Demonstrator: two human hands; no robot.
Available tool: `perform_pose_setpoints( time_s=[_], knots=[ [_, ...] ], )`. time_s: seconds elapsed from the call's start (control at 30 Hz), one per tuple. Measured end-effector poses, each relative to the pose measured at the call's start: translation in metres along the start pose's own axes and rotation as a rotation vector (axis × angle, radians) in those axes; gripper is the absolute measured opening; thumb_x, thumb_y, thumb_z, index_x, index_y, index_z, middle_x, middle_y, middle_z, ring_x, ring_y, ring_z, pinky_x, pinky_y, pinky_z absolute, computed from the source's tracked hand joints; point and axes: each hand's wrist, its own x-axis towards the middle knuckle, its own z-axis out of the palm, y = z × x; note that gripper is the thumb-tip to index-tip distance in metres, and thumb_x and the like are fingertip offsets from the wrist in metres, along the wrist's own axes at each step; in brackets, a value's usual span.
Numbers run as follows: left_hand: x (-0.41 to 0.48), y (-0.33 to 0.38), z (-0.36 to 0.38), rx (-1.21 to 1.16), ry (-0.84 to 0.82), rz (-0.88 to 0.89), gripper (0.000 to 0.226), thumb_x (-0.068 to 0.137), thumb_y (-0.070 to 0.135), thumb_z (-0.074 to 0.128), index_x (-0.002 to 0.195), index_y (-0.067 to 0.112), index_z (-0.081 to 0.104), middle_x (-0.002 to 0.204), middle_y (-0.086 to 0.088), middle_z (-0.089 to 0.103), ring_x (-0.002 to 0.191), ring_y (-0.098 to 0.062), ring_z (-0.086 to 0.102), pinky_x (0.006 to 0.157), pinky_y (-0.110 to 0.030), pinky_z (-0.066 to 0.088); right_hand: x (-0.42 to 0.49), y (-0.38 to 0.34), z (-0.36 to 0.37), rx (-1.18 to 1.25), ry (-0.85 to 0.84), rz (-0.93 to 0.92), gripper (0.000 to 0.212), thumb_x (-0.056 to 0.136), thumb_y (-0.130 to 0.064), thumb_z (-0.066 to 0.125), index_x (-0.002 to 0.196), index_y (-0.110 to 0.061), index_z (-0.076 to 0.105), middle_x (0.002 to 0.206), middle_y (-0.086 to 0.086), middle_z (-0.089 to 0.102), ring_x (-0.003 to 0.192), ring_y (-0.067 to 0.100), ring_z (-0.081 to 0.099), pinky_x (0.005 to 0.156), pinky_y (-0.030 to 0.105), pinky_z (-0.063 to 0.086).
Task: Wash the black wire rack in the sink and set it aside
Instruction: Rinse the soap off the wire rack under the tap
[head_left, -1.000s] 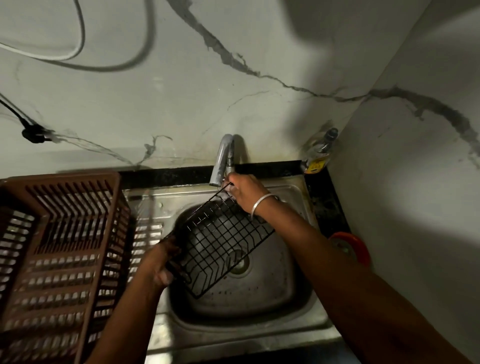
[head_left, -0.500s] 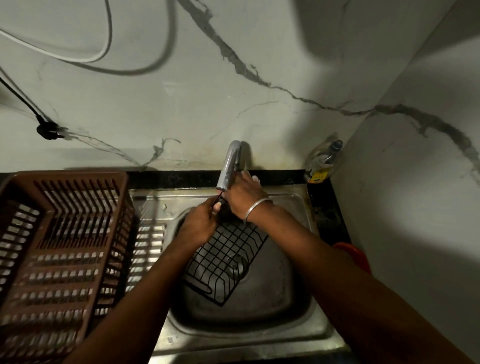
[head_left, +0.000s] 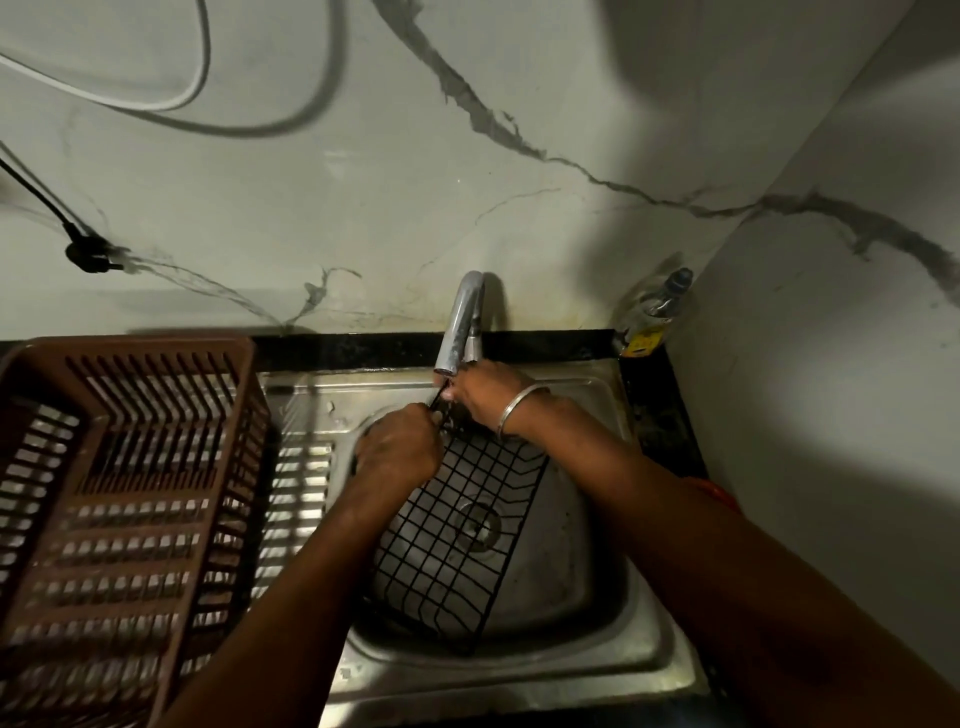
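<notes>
No writing can be read anywhere — the yellow label (head_left: 643, 344) on the bottle (head_left: 664, 301) is too blurred.

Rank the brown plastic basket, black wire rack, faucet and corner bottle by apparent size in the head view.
1. brown plastic basket
2. black wire rack, partly covered
3. faucet and bottle: too alike to rank
</notes>
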Motion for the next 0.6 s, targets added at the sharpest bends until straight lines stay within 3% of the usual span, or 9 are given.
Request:
perform_pose_setpoints(
  time_s=[0.13, 0.27, 0.33, 0.47, 0.6],
  knots=[
    [-0.003, -0.004, 0.001, -0.006, 0.03, 0.0, 0.015, 0.102, 0.021, 0.057, 0.109, 0.017, 0.07, 0.102, -0.004, 0.065, 0.094, -0.023, 0.062, 0.082, -0.037, 0.052, -0.007, -0.01, 0.006, 0.185, 0.105, -0.015, 0.042, 0.098, -0.007, 0.057, 0.136, -0.024, 0.057, 0.125, 0.013, 0.066, 0.108, 0.033, 0.066, 0.089, 0.038, 0.055],
    [-0.005, -0.004, 0.002, -0.068, 0.033, 0.015, 0.018, 0.101, 0.019, 0.057, 0.113, 0.015, 0.07, 0.109, -0.008, 0.068, 0.102, -0.027, 0.065, 0.087, -0.038, 0.052, -0.009, -0.017, 0.011, 0.048, 0.207, -0.007, 0.039, 0.106, -0.02, 0.046, 0.145, -0.02, 0.049, 0.13, 0.018, 0.062, 0.115, 0.038, 0.062, 0.089, 0.041, 0.051],
    [-0.005, -0.007, 0.003, -0.093, 0.037, 0.023, 0.015, 0.102, 0.016, 0.057, 0.112, 0.016, 0.068, 0.104, -0.005, 0.063, 0.096, -0.024, 0.061, 0.085, -0.036, 0.05, -0.008, -0.014, 0.009, 0.018, 0.249, -0.068, 0.036, 0.107, -0.023, 0.046, 0.143, -0.022, 0.052, 0.13, 0.018, 0.062, 0.114, 0.036, 0.064, 0.089, 0.04, 0.054],
    [-0.002, -0.021, 0.011, -0.178, 0.029, 0.076, 0.022, 0.101, 0.015, 0.053, 0.116, 0.017, 0.068, 0.112, -0.007, 0.071, 0.106, -0.028, 0.069, 0.091, -0.037, 0.053, -0.015, -0.023, 0.021, 0.071, 0.391, -0.287, 0.029, 0.097, -0.011, 0.051, 0.12, -0.01, 0.068, 0.117, 0.013, 0.067, 0.105, 0.031, 0.067, 0.086, 0.045, 0.059],
    [0.002, -0.029, 0.017, -0.245, 0.038, 0.048, 0.023, 0.099, 0.022, 0.052, 0.115, 0.017, 0.068, 0.114, -0.011, 0.073, 0.108, -0.031, 0.071, 0.09, -0.037, 0.055, -0.008, -0.019, 0.033, 0.319, 0.563, -0.455, 0.029, 0.083, 0.01, 0.067, 0.106, -0.005, 0.077, 0.109, 0.013, 0.074, 0.109, 0.031, 0.069, 0.097, 0.043, 0.057]
  ],
)
